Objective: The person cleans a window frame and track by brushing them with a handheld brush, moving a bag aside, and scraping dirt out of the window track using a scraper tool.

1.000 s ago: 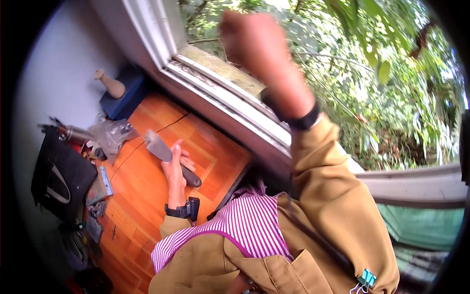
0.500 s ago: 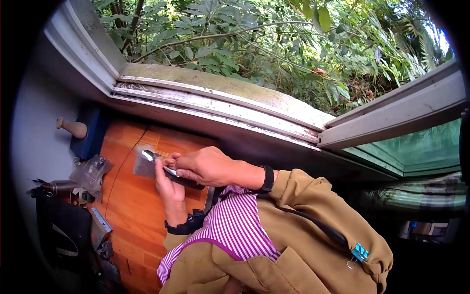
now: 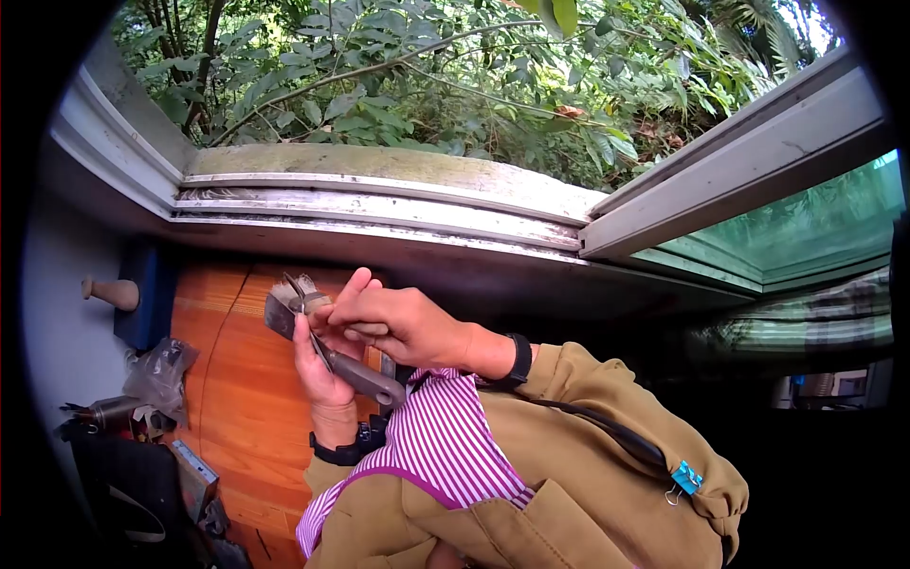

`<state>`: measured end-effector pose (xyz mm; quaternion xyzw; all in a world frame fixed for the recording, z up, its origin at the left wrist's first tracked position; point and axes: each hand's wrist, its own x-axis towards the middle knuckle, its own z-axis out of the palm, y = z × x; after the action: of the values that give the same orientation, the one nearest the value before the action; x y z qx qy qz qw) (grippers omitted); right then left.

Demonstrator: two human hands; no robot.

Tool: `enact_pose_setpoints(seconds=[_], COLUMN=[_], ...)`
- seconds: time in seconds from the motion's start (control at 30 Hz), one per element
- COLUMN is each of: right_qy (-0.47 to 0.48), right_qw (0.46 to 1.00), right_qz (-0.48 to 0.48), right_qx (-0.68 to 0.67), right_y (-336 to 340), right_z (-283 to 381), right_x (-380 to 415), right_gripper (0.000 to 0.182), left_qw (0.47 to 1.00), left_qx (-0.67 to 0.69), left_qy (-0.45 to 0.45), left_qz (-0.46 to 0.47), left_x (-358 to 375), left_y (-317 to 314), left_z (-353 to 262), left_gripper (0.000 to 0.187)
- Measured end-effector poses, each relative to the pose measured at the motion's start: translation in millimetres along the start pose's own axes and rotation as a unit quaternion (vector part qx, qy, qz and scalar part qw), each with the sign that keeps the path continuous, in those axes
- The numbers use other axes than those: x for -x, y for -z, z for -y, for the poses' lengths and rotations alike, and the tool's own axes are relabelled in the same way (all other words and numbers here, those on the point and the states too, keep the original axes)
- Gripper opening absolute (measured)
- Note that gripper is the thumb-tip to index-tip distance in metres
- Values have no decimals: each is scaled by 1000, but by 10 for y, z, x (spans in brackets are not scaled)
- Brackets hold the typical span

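Observation:
My left hand [image 3: 320, 365] is wrapped round a hand tool [image 3: 365, 377] with a dark grey handle, a hole at the handle's end and a narrow, pointed metal head. The handle slants down toward my striped apron [image 3: 431, 427]. Over the middle of the tool, my right hand [image 3: 403, 322] has its fingers bent and pressed together; what they pinch, I cannot tell. Just beyond my left fingertips, a greyish, rough-looking piece [image 3: 279, 315] shows behind the metal head, over the wooden tabletop [image 3: 227, 398].
A window sill [image 3: 379, 204] runs along the far side, with foliage outside. At the left are a blue block with a wooden knob [image 3: 114, 292], a clear plastic bag [image 3: 161, 375], a metal cylinder [image 3: 114, 412], a small box [image 3: 194, 474] and a black bag [image 3: 118, 484].
The tool has turned in my hands, so its handle and pointed head now show. My right fingers have lifted and shifted on it. The whole view has swung slightly.

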<state>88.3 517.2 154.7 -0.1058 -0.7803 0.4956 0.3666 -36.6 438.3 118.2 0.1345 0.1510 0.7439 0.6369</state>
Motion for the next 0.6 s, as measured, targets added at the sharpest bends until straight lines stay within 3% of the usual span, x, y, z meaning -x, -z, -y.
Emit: enact_pose_setpoints(seconds=[0.07, 0.13, 0.2, 0.27, 0.3, 0.33, 0.4, 0.47, 0.6], right_qy=[14, -16, -45, -10, -122, -231, -166, -172, -273], right_qw=[999, 992, 989, 974, 985, 961, 965, 946, 870], right_qz=[-1, 17, -14, -33, -88, -143, -203, -269, -272], right_qx=[50, 128, 141, 225, 87, -52, 21, 48, 309], right_y=[200, 478, 716, 965, 1031, 1096, 1301, 1491, 1718], right_z=[140, 264, 377, 465, 606, 725, 716, 766, 793], right_x=[-89, -100, -100, -147, -129, -100, -63, -23, 12], right_gripper=[26, 23, 24, 15, 14, 13, 12, 13, 9], left_qw=[999, 998, 998, 996, 992, 985, 963, 922, 880], left_qx=[-20, -13, -41, -79, -120, -160, -229, -329, -387], left_qy=[5, 63, 54, 51, 38, 27, 12, 5, 3], left_qz=[-31, 25, 21, 1, -30, -62, -142, -203, -275], left_x=[10, 43, 33, 41, 53, 78, 147, 222, 380], left_y=[144, 204, 204, 313, 380, 453, 597, 790, 1133], left_z=[-16, -22, -26, -56, -75, -95, -126, -151, -104], left_gripper=[43, 45, 48, 47, 46, 45, 47, 48, 49])
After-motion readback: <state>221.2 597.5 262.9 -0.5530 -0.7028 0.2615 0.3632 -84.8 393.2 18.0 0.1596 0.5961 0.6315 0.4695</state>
